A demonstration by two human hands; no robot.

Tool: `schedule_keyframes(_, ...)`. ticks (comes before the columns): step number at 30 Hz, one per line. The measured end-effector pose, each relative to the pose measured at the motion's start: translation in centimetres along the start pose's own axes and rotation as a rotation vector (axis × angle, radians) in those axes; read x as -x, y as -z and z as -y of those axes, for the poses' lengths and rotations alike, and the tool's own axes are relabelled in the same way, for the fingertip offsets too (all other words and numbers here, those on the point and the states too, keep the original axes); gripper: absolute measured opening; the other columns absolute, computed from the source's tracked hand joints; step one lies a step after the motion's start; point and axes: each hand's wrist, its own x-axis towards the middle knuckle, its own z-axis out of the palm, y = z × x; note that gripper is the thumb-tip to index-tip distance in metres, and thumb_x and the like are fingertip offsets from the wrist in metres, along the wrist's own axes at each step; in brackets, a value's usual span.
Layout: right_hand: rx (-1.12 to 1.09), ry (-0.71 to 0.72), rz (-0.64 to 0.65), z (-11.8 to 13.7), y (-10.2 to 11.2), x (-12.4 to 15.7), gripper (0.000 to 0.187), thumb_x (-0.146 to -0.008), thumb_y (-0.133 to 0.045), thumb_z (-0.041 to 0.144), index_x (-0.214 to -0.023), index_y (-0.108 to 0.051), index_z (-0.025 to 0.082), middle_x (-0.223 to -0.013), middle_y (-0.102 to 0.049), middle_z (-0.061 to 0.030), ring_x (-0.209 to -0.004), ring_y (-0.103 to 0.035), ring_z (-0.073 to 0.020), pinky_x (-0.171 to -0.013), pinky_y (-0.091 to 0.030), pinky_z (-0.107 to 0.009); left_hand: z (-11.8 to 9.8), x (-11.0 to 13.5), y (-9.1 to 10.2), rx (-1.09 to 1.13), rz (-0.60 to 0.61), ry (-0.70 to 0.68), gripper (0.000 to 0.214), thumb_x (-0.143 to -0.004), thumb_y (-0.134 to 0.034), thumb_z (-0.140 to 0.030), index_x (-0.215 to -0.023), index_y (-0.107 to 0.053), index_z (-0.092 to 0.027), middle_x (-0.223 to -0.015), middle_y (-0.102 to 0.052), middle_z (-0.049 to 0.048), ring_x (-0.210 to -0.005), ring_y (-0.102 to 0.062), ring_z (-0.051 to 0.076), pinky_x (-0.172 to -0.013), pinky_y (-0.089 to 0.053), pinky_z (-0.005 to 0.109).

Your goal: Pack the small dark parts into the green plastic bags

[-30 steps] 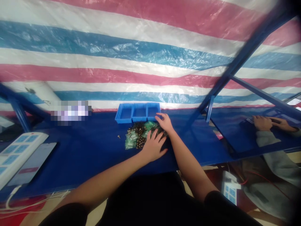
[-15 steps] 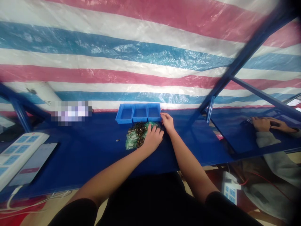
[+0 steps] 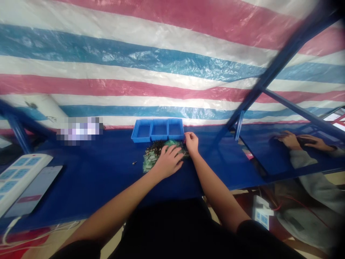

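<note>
My left hand [image 3: 169, 160] lies palm down over a pile of small parts, its fingers stretched and slightly spread. Pale green flat pieces [image 3: 148, 162] make up the pile's left side, and dark, brassy bits [image 3: 156, 148] lie above them; the part under my hand is hidden. Just behind the pile stands a blue three-compartment tray [image 3: 141, 139] with nothing visible inside. My right hand [image 3: 192, 144] is at the tray's right front corner, thumb and fingers curled together. Whether it touches the tray or pinches something small, I cannot tell.
One small loose metallic piece [image 3: 134, 163] lies left of the pile on the blue table [image 3: 107, 180]. A white power strip [image 3: 24, 172] and a phone [image 3: 35, 192] are far left. Another person's hands [image 3: 291, 140] rest beyond the blue frame [image 3: 258, 88] at right.
My left hand has shifted slightly left across the pile, its fingers reaching further over the dark bits. My right hand stays by the tray corner. The view has moved slightly.
</note>
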Motion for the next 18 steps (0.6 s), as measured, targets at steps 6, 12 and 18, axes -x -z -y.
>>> schedule_keyframes(6, 0.073, -0.047, -0.075, 0.0, -0.7, 1.6, 0.036, -0.085, -0.044, 0.046, -0.06, -0.05, 0.02, -0.047, -0.047, 0.005, -0.05, -0.052, -0.0128, -0.055, -0.043, -0.023, 3.7, 6.3, 2.1, -0.074, 0.057, 0.307, 0.068, -0.079, -0.06, -0.062, -0.139, -0.049, -0.032, -0.156, -0.027, 0.0096, -0.142, -0.016, 0.045, -0.109, -0.017, 0.066)
schedule_keyframes(12, 0.26, 0.034, 0.055, 1.4, -2.1, 3.4, 0.042, -0.084, -0.045, 0.05, -0.069, -0.066, 0.018, -0.059, -0.06, 0.0016, -0.06, -0.055, -0.0145, -0.062, -0.042, -0.024, 6.3, 8.3, 1.2, -0.018, 0.112, 0.458, 0.083, -0.077, -0.055, -0.072, -0.149, -0.032, -0.037, -0.161, -0.012, 0.0071, -0.143, -0.009, 0.047, -0.107, -0.021, 0.067)
schedule_keyframes(18, 0.428, 0.087, 0.193, 2.1, -2.9, 4.6, 0.033, -0.084, -0.048, 0.044, -0.08, -0.071, 0.021, -0.072, -0.068, 0.0007, -0.068, -0.06, -0.0155, -0.067, -0.042, -0.025, 8.5, 6.5, 0.3, 0.073, 0.154, 0.416, 0.082, -0.079, -0.051, -0.072, -0.149, -0.032, -0.034, -0.159, -0.019, 0.0098, -0.142, -0.016, 0.044, -0.109, -0.019, 0.064)
